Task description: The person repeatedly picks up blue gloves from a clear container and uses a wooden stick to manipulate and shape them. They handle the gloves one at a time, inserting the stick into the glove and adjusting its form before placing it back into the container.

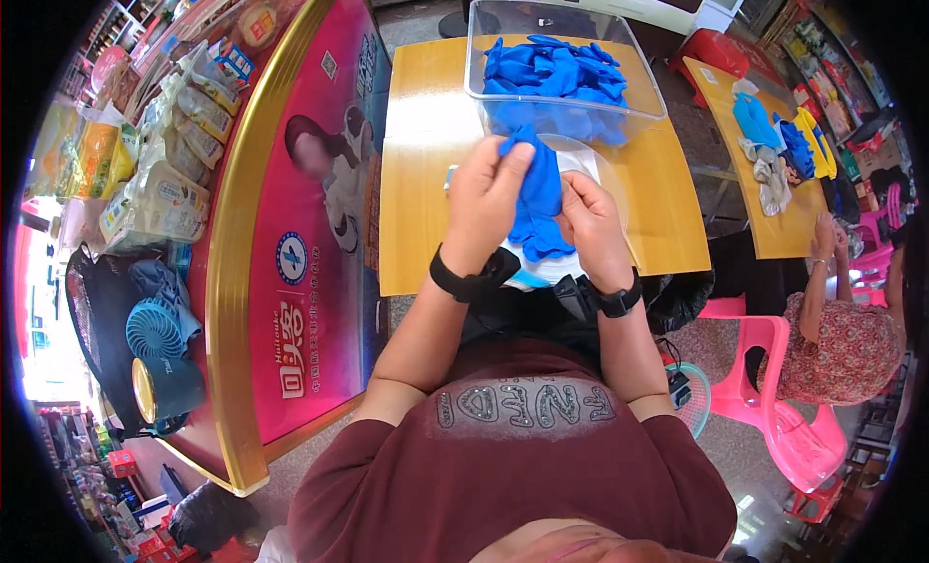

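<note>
A bright blue piece of cloth (542, 190) is stretched between my two hands over the wooden table. My left hand (481, 200) pinches its upper left part between thumb and fingers. With bent fingers, my right hand (597, 226) grips its right edge. The lower end of the cloth hangs in folds above a white, rounded thing (578, 156), mostly hidden behind my hands. Just beyond my hands stands a clear plastic bin (644, 103) with a heap of similar blue cloth pieces (556, 69) in it.
The wooden table (421, 127) bears the bin. A gold-framed pink counter (281, 205) rises close on the left, with packaged goods on top. To the right, a person (842, 345) sits at another wooden table (774, 229) holding cloth pieces. A pink chair (764, 379) stands nearby.
</note>
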Tool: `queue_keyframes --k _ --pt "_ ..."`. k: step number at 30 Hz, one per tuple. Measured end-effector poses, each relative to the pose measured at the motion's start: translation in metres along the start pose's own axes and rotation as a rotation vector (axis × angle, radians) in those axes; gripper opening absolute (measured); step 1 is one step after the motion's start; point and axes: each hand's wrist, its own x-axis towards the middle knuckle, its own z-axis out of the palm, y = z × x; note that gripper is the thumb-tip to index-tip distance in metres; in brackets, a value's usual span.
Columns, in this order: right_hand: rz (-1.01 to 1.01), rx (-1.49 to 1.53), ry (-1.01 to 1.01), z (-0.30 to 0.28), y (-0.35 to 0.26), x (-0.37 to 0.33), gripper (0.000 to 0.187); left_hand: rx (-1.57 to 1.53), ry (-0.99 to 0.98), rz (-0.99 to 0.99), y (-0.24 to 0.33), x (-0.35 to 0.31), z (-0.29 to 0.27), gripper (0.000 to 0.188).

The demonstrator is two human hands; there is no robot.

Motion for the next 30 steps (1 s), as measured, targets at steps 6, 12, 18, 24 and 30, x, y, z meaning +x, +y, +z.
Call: queue_keyframes --k 6,12,18,24,30 --pt "-0.003 0.153 -0.036 0.002 0.007 -0.004 0.019 -0.022 -0.052 -0.056 0.004 -0.003 0.004 0.017" --pt "-0.167 -0.176 0.038 -0.001 0.009 0.002 0.016 -0.263 0.078 -0.099 0.020 -0.003 0.008 0.016" --pt "-0.249 -0.203 0.109 0.005 0.012 -0.001 0.015 -0.275 0.083 0.001 0.004 -0.005 0.003 0.015" --pt "-0.040 0.123 0.049 0.012 0.003 -0.007 0.016 -0.342 0.075 -0.004 0.006 -0.011 0.012 0.018" --pt "0.138 0.265 -0.045 0.002 0.001 -0.004 0.017 -0.355 0.055 -0.083 0.004 -0.007 0.011 0.019"
